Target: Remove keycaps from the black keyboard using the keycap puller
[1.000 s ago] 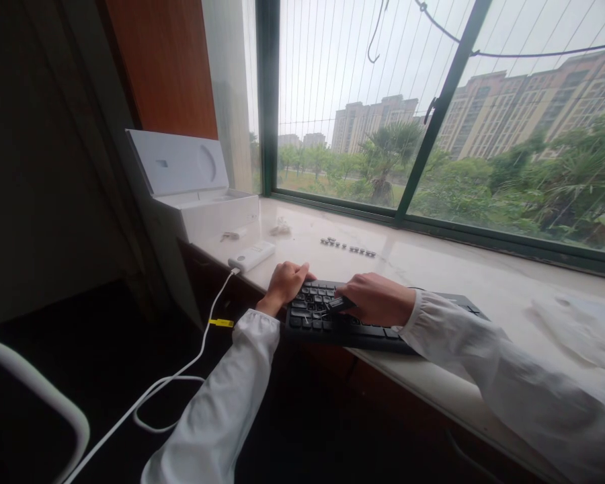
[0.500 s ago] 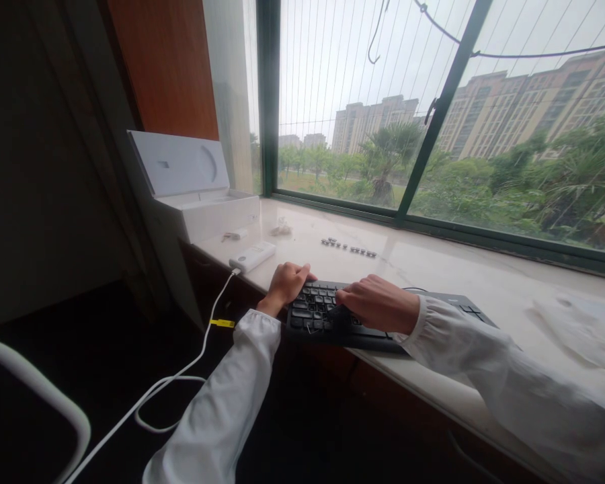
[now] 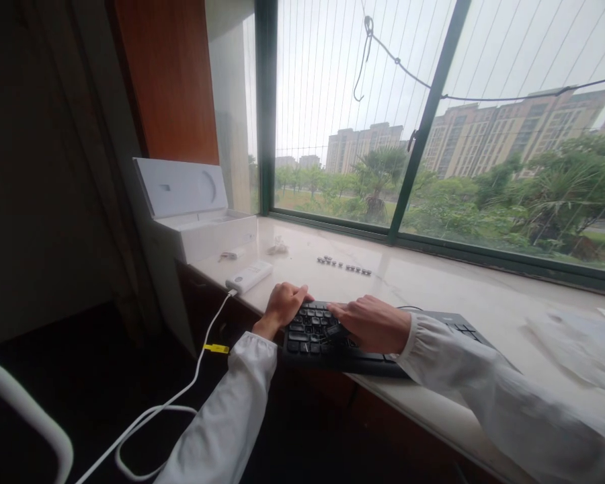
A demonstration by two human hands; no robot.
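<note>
A black keyboard [image 3: 297, 336] lies along the front edge of the white sill, and some keys on its left part look stripped of their caps. My left hand [image 3: 285, 304] is closed around the keyboard's far left corner, thumb along the back edge. Over the keys, my right hand [image 3: 376, 323] is closed on a small dark tool with thin wires, apparently a keycap puller [image 3: 335, 331]. The hand partly hides it, so its contact with a key is unclear. Behind the keyboard, several loose keycaps [image 3: 350, 268] lie in a row.
An open white box [image 3: 212, 232] stands at the back left. Before it lie a white power bank [image 3: 249, 276] with a white cable [image 3: 209, 329], and crumpled tissue [image 3: 277, 246]. Clear plastic wrapping [image 3: 569, 343] lies at the right. The window [image 3: 333, 188] rises behind the sill.
The camera has tilted up, so everything sits lower in view. My right hand has shifted slightly over the keys, with the dark tool turned more into view. My left hand keeps its hold.
</note>
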